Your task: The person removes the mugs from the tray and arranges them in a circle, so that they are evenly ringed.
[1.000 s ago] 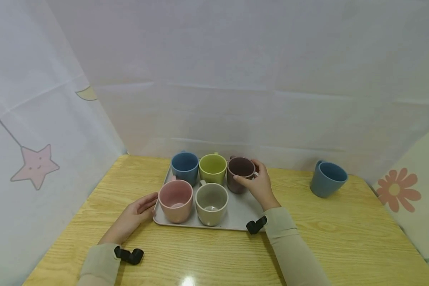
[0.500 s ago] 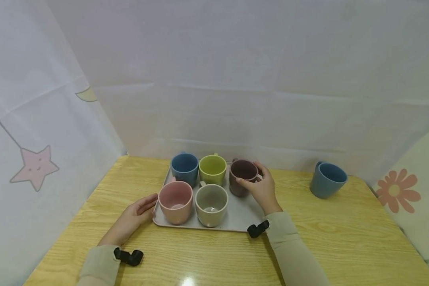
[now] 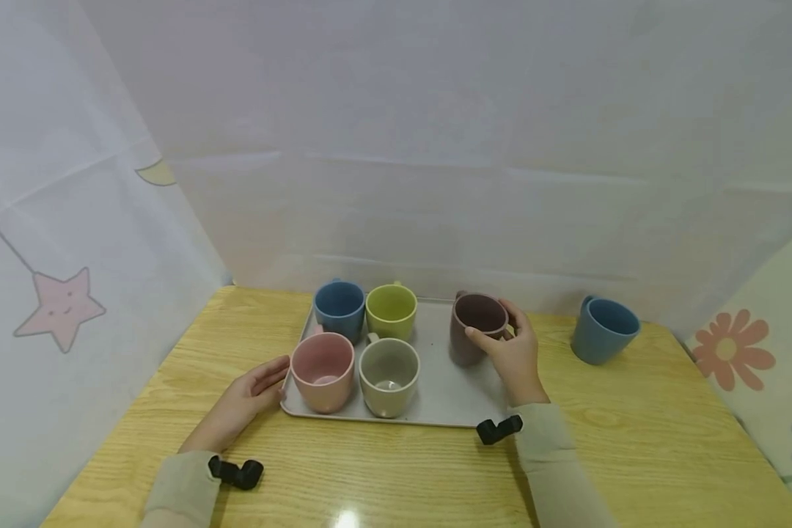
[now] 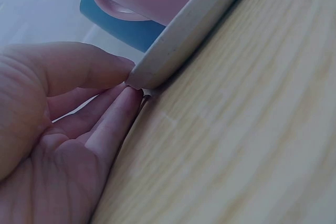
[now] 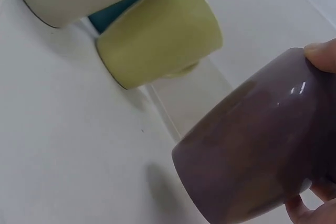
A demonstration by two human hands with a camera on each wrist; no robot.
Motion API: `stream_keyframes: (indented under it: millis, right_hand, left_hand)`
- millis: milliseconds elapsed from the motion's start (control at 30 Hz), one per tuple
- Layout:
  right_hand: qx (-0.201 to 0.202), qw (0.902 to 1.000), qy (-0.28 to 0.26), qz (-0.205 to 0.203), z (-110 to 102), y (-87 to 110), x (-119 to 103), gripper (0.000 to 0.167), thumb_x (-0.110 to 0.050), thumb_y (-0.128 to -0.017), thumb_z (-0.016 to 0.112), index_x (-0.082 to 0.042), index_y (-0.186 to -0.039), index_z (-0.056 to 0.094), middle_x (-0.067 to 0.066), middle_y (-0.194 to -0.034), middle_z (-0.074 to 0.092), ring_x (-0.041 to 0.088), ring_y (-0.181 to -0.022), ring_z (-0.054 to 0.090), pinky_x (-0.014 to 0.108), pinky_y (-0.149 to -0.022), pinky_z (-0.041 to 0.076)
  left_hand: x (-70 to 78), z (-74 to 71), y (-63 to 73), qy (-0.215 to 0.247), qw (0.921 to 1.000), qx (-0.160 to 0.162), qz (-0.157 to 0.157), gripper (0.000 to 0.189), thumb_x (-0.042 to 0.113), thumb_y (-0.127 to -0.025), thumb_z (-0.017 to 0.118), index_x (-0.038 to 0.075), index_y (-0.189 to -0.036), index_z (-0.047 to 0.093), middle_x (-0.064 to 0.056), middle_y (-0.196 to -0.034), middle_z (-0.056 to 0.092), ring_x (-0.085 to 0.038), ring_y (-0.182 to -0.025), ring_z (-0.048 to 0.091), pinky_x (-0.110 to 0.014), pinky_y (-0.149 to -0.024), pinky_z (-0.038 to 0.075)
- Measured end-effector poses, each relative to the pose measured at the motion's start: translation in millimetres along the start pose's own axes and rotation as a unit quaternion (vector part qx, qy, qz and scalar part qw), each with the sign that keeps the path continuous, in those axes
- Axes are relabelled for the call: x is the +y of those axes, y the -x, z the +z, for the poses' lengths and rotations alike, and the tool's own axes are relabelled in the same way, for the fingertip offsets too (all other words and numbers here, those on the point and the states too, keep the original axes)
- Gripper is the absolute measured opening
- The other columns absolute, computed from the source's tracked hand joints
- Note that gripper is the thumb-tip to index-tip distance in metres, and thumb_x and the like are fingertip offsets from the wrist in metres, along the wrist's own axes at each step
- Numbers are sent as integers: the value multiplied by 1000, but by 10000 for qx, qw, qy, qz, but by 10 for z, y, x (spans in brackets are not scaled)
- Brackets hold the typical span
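My right hand (image 3: 516, 359) grips a dark purple-brown mug (image 3: 465, 341) by its side, thumb at the near rim and fingers round the far side. The mug is over the right part of the white tray (image 3: 435, 400); its shadow in the right wrist view lies apart from its base, so it looks slightly raised. At the tray's left edge, my left hand (image 3: 240, 400) pinches the near corner between thumb (image 4: 100, 66) and fingertips. A pink mug (image 3: 325, 392), a grey-beige mug (image 3: 389, 396), a blue mug (image 3: 340, 323) and a yellow-green mug (image 3: 391, 315) stand on the tray.
Another blue mug (image 3: 600, 345) sits tilted-looking on the wooden table (image 3: 633, 440), well right of the tray. White cloth (image 3: 435, 147) with printed shapes hangs behind and at both sides of the table.
My right hand has carried the purple-brown mug rightward, away from the yellow-green mug, widening the gap on the tray. My left hand, the tray and the other mugs have stayed put.
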State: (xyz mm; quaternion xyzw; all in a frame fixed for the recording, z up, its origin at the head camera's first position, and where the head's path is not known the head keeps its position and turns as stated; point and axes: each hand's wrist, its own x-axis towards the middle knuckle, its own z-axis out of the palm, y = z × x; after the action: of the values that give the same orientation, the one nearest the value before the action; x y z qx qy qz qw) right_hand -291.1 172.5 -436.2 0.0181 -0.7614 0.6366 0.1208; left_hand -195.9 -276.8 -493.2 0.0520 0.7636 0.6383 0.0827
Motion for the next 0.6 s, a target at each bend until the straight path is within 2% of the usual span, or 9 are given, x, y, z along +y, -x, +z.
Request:
stream_keyframes:
  millis: [133,200,333,600]
  right_hand:
    - [179,9997,-113,85,-158,18,-13,85,-17,-80,89,-13,-152,45,9,-143,48,23,-126,49,16,-90,50]
    - [270,9994,-176,123,-229,15,-17,84,-17,-81,88,-13,-153,44,8,-143,48,23,-125,49,13,-86,49]
    - [541,9983,-101,199,-349,-3,-19,85,-21,-82,88,-15,-154,43,7,-144,48,25,-122,50,11,-82,51]
    - [1234,9921,118,210,-564,-50,25,84,-21,-81,89,-14,-153,46,6,-147,49,21,-127,49,15,-88,49]
  left_hand:
    - [3,4,-11,26,10000,-27,24,69,22,-102,64,2,-159,29,-21,-159,36,4,-131,45,-13,-100,43]
    - [6,6,-14,29,10000,-24,31,69,21,-103,63,1,-159,29,-22,-159,36,8,-127,46,-13,-100,43]
    - [13,9,-17,31,10000,-4,38,68,21,-103,63,1,-158,29,-22,-159,36,10,-125,46,-13,-99,43]
    - [11,-7,-16,5,10000,6,9,69,22,-102,64,1,-159,30,-22,-158,36,11,-124,46,-13,-99,43]
